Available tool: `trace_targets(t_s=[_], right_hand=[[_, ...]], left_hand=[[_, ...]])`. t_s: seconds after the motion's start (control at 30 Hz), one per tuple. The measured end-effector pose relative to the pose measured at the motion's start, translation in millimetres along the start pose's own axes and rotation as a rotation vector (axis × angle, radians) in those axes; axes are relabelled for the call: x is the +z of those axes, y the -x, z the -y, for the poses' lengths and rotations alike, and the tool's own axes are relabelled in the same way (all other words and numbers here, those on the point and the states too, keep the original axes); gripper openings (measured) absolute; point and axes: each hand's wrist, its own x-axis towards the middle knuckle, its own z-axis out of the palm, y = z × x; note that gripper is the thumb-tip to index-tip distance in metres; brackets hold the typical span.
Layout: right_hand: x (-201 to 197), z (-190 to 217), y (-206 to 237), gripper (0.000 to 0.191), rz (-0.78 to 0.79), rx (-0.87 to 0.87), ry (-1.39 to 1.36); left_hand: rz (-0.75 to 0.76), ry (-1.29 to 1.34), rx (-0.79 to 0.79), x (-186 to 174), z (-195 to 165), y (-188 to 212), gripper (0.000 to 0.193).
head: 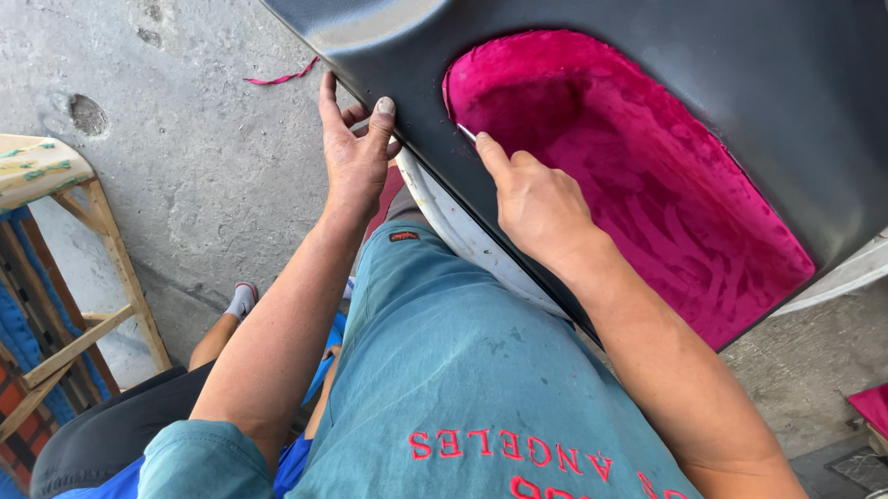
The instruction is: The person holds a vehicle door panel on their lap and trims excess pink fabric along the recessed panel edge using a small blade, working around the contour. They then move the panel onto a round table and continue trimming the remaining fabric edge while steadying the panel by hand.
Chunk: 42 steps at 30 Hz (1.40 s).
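Dark panel (pixel 725 102) rests tilted across the person's lap, its lower edge against the teal shirt (pixel 459 378). Left hand (pixel 354 158) grips that edge near the panel's left corner, fingers curled behind, thumb pressed on the front. Right hand (pixel 529 198) pinches a thin metal tool (pixel 466 132), tip at the left rim of the magenta fabric (pixel 653 178) inset. Wooden frame (pixel 78 296) stands on the concrete floor (pixel 192 142), well apart.
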Motion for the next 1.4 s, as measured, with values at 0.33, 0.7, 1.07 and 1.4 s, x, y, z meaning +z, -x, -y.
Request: trace_targets(t_s=[0.33, 0.7, 1.07, 1.4], right_hand=[[-24.0, -0.1, -6.0, 0.048, 0.175, -0.034, 0.088], [-8.3, -18.2, 31.2, 0.047, 0.067, -0.023, -0.036], [39.6, -83.9, 140.9, 0.042, -0.264, 0.239, -0.251], [108.5, -105.2, 169.5, 0.044, -0.408, 0.278, -0.482]], left_hand=[[0.005, -0.007, 0.03, -1.5, 3.8, -1.0, 0.09], [-0.097, -0.15, 0.019, -2.3, -11.9, 10.7, 0.085], [0.528, -1.603, 0.82, 12.4, -8.8, 83.5, 0.085], [0.735, -1.59, 0.857, 58.6, 27.3, 123.3, 0.078]])
